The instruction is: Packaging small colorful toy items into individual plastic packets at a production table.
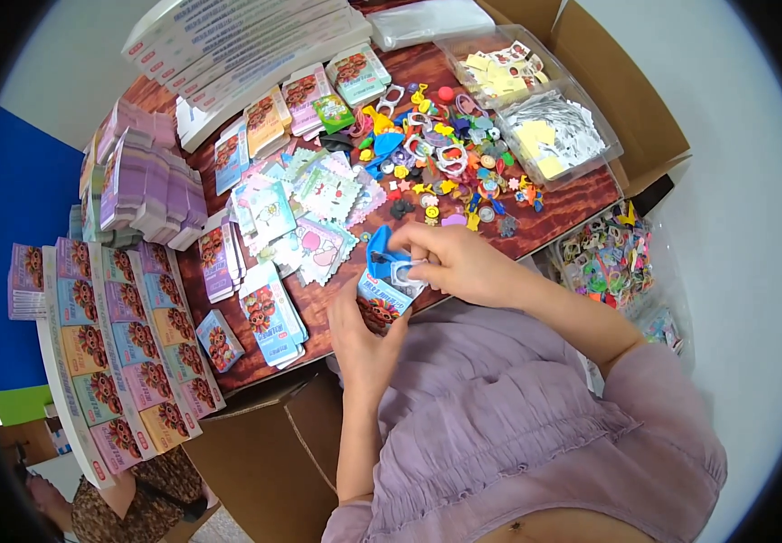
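My left hand (pixel 359 342) grips a small light-blue cardboard box (pixel 383 302) with a cartoon print, close to the table's front edge. The top of the box stands open. A bright blue piece (pixel 378 255) sticks up at its far side; I cannot tell whether it is a flap or a toy. Right at the opening, the fingers of my right hand (pixel 454 262) are curled and pinched together. A whitish clear piece (pixel 403 273) shows beside their tips, but what they hold is partly hidden.
Loose plastic trinkets (pixel 450 154) cover the table's far right. Patterned cards (pixel 318 204) lie left of them, near stacks of flat boxes (pixel 269 312). Clear bins (pixel 558 136) hold stickers. A display tray of boxes (pixel 128 344) stands left; a bag of trinkets (pixel 612 258) lies right.
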Tool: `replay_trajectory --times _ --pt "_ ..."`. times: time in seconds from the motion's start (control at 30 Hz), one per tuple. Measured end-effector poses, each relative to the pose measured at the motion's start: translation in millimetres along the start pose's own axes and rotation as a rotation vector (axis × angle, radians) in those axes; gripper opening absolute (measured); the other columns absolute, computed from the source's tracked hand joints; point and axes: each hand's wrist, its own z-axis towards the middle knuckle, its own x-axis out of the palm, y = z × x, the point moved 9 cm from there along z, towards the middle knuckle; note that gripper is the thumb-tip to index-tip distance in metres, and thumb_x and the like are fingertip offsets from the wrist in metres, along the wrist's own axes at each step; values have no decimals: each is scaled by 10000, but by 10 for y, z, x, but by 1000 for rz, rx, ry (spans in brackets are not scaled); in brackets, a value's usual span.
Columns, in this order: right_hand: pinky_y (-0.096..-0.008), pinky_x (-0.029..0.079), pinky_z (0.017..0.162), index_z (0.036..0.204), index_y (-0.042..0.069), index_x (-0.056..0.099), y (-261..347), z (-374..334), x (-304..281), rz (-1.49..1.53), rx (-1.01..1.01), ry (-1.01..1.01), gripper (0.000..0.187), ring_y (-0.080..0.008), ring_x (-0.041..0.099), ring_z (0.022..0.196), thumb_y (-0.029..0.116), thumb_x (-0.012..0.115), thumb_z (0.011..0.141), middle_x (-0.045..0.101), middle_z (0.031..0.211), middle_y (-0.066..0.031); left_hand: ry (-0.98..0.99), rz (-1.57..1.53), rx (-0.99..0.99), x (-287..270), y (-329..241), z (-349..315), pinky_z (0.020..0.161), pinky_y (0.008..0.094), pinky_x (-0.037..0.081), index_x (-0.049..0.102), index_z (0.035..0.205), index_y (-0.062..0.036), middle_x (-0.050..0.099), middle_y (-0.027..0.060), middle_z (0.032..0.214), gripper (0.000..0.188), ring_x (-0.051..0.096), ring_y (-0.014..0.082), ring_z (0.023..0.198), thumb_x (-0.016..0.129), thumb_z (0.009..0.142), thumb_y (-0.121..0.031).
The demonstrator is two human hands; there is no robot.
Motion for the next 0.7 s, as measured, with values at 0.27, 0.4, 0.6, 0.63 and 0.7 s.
replay_trajectory --times 0.27,0.4,0.6,0.63,0.7 --pt "-388 482 660 994 39 633 237 -2 -107 -453 -322 -255 170 -295 625 774 71 678 833 568 798 -103 -29 166 142 21 -158 -17 961 464 424 448 1324 2 524 207 1245 757 487 399 1137 818 667 -65" --pt "-408 490 660 918 32 629 364 -128 -148 -516 -278 -351 124 -311 624 773 119 678 843 549 789 -103 3 130 61 80 -81 -16 985 475 413 434 1340 1 511 203 1275 785 473 403 1173 816 656 -55" --pt "-427 511 655 846 13 590 252 -47 111 -716 -179 -53 123 -316 643 815 89 668 788 593 865 -143 -13 186 135 127 -179 1 985 480 414 426 1353 -1 510 213 1252 782 469 412 1175 798 667 -52" --pt "-436 520 666 833 15 607 215 6 141 -718 -178 5 134 -333 653 797 107 679 769 609 861 -154 -10 186 141 139 -190 -3 985 480 414 426 1353 -1 510 213 1252 782 469 412 1175 798 667 -52" --pt "-445 530 676 820 17 624 123 101 156 -712 -176 63 146 -350 663 778 125 691 749 624 857 -165 -28 181 112 144 -160 9 997 481 404 422 1357 5 515 220 1239 782 463 421 1185 790 669 -40"
